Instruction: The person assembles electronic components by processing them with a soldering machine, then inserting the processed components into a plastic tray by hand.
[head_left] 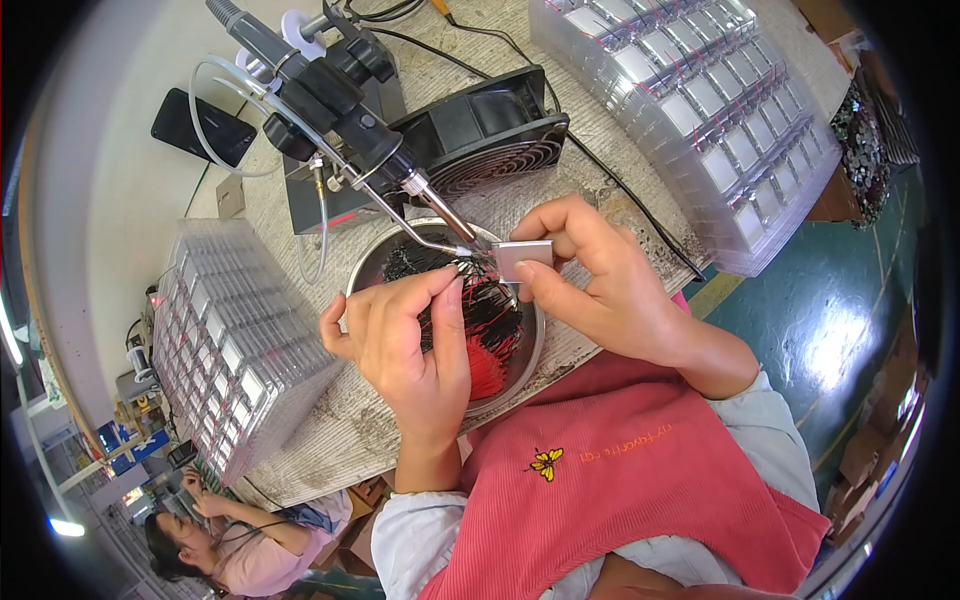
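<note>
Head view: centre of frame, right hand pinches a small flat silver-grey rectangular cell by its edges, thumb below and fingers on top, held level w/ one short edge turned toward the fixed soldering iron tip just left of it. Held that way prob. so the edge meets the tip w/o moving the iron. Left hand, fingers pressed together w/ the thumb, pinches thin wire ends right at the same spot, feeding them in from lower left; exact wire held can't be told.

Both hands hover over a round shiny metal bowl full of red and black wire pieces, so stock sits directly under the work.

The iron hangs in a black clamp arm, upper left-centre, w/ clear tubing looped by it. Behind it, a black square fan faces the joint, likely for fumes.

Around: clear plastic trays of the same cells, one stack upper right, one at left, on the rough grey desk. Black phone upper left. Another person works at lower left, well apart. The iron arm and tubing crowd the left approach.
</note>
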